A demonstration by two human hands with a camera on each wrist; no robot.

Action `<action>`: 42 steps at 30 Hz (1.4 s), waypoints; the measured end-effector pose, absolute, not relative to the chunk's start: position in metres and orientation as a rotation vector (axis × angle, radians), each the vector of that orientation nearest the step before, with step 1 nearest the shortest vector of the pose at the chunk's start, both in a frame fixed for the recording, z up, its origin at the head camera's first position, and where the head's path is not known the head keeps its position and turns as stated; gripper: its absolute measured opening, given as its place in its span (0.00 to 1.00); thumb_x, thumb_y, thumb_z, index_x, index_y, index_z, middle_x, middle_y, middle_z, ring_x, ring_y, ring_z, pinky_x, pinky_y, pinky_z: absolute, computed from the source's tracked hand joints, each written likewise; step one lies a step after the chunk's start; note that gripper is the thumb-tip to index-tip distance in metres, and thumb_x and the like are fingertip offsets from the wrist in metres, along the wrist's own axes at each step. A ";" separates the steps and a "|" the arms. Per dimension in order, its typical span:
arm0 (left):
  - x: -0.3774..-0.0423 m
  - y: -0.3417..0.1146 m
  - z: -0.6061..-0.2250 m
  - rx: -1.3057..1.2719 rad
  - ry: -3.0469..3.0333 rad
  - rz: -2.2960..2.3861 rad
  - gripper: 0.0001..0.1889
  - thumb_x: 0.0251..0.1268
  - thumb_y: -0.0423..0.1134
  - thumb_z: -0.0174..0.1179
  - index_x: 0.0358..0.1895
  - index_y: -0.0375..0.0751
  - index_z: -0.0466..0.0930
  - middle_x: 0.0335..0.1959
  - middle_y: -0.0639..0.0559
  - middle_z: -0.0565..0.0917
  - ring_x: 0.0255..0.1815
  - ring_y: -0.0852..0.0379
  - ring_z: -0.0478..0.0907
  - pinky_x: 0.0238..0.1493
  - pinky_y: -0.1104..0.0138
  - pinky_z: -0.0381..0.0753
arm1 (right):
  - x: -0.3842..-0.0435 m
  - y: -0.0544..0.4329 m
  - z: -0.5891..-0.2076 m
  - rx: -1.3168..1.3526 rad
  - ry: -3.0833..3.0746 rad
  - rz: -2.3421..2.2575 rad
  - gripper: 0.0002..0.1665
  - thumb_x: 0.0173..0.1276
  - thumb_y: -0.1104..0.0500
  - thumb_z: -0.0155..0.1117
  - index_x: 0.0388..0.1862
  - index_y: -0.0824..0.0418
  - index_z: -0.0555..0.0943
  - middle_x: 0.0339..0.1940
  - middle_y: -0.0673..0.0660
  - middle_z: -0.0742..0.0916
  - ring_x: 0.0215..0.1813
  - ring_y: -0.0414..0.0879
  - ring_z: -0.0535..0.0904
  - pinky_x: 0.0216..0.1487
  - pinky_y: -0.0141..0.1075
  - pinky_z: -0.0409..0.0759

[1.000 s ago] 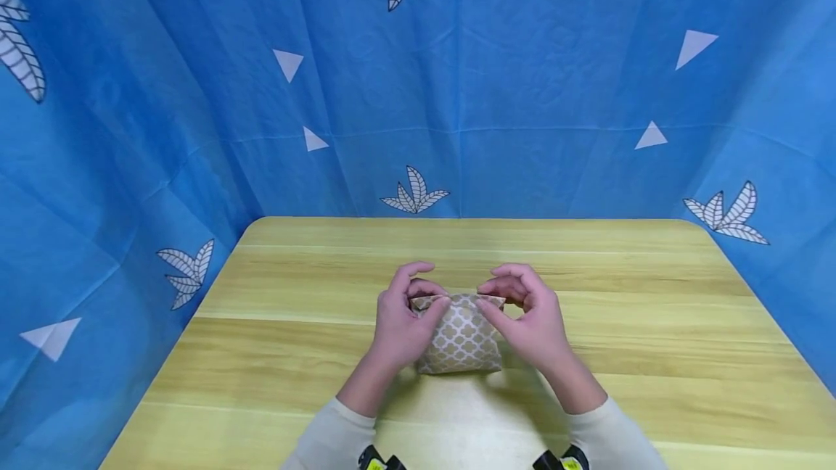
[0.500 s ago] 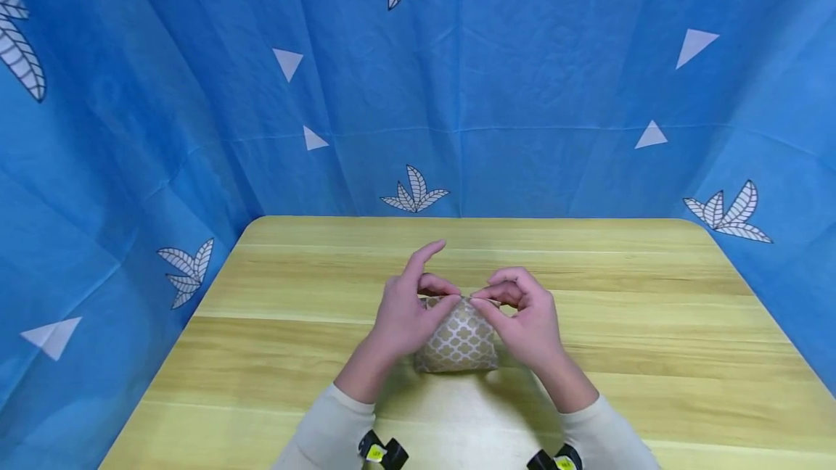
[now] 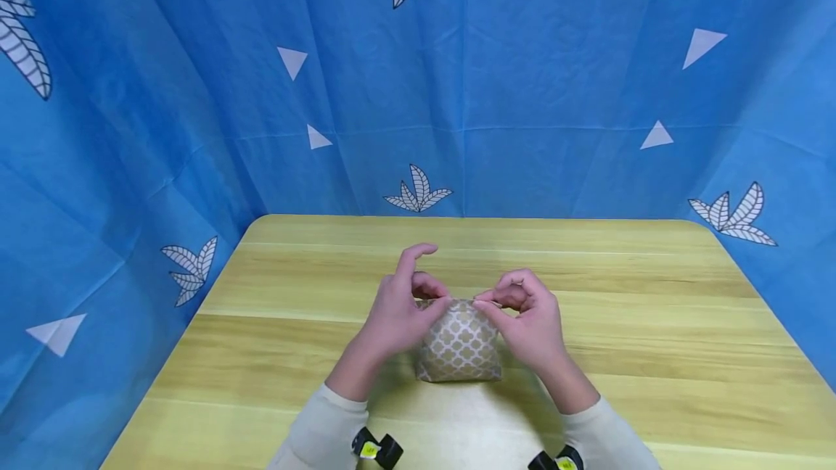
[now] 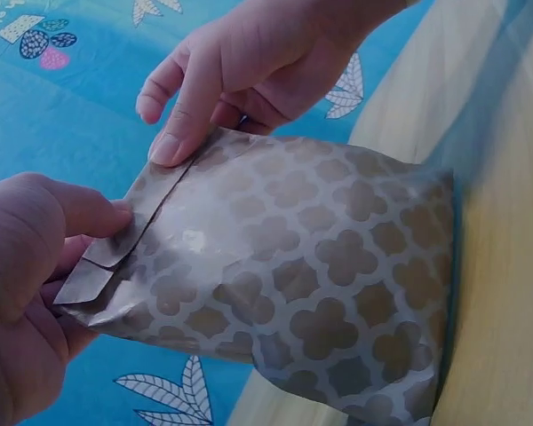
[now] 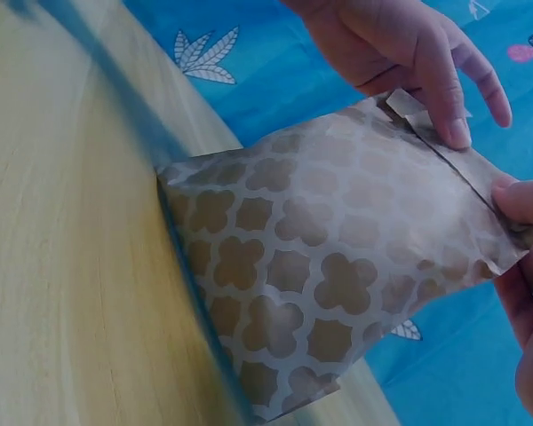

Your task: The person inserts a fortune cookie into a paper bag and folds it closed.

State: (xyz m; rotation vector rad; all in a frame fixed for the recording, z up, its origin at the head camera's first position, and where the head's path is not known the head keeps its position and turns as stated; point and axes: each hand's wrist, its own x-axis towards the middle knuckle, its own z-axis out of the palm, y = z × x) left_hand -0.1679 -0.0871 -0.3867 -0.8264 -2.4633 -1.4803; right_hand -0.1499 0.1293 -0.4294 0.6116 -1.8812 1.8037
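A brown paper bag [image 3: 460, 347] with a white quatrefoil pattern stands on the table, bulging in the middle. Its top edge is turned over into a narrow fold [image 4: 160, 200]. My left hand [image 3: 400, 314] pinches the left part of that fold between thumb and fingers, the index finger raised clear of it. At the right part, my right hand [image 3: 530, 314] pinches the fold with the thumb on the near side. In the left wrist view, a small corner flap [image 4: 89, 280] shows beside the left hand. What fills the bag is hidden.
The wooden table [image 3: 261, 354] has rounded far corners. A blue curtain [image 3: 522, 78] with white leaves and triangles hangs behind it and along the sides. Each sleeved wrist wears a small black camera [image 3: 377, 448].
My hands came closer together along the bag's top, then drew slightly apart. The left index finger rose. The top edge now looks straighter than half a second ago.
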 end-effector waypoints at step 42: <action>-0.184 -0.079 -0.461 -0.149 -2.726 -1.707 0.59 0.55 0.47 0.76 0.80 0.39 0.40 0.43 0.46 0.81 0.35 0.54 0.79 0.37 0.60 0.82 | -0.161 0.143 -0.458 -0.028 -2.645 1.744 0.44 0.67 0.56 0.71 0.76 0.59 0.60 0.63 0.68 0.78 0.56 0.60 0.80 0.51 0.48 0.82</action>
